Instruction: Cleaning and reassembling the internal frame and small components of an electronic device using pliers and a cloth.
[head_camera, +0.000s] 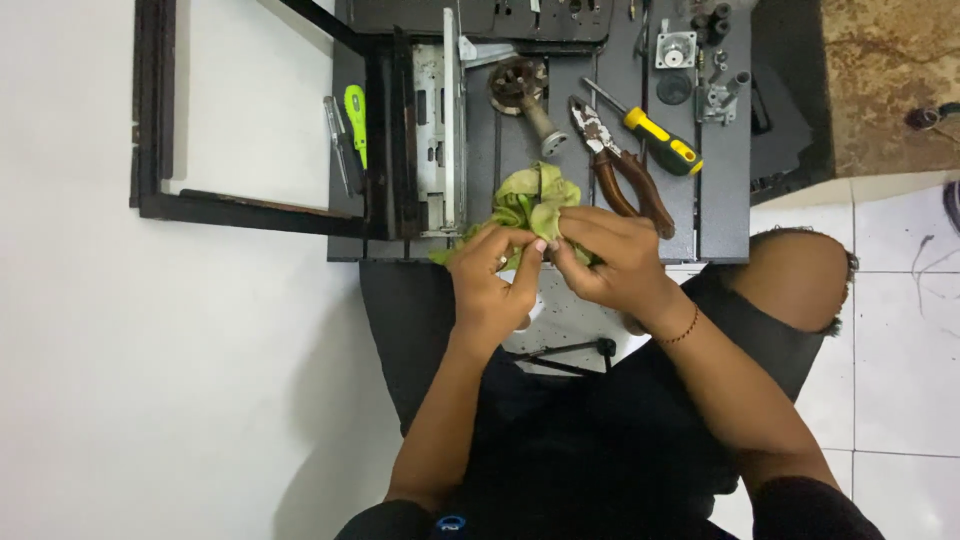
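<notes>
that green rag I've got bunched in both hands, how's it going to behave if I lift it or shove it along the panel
The green rag is crumpled into loose folds, so it will probably flop and sag rather than hold shape. It looks thin, so likely light. Pushed along the dark metal panel, it would more likely bunch than slide, perhaps snagging the pliers beside it.

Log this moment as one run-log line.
left hand: pinching green cloth | right hand: gripping same cloth | nearby: pliers, yellow-handled screwdriver on dark panel

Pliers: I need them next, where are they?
The pliers lie on the dark panel, right of the green cloth, just above the right hand, beside the yellow screwdriver.
</notes>
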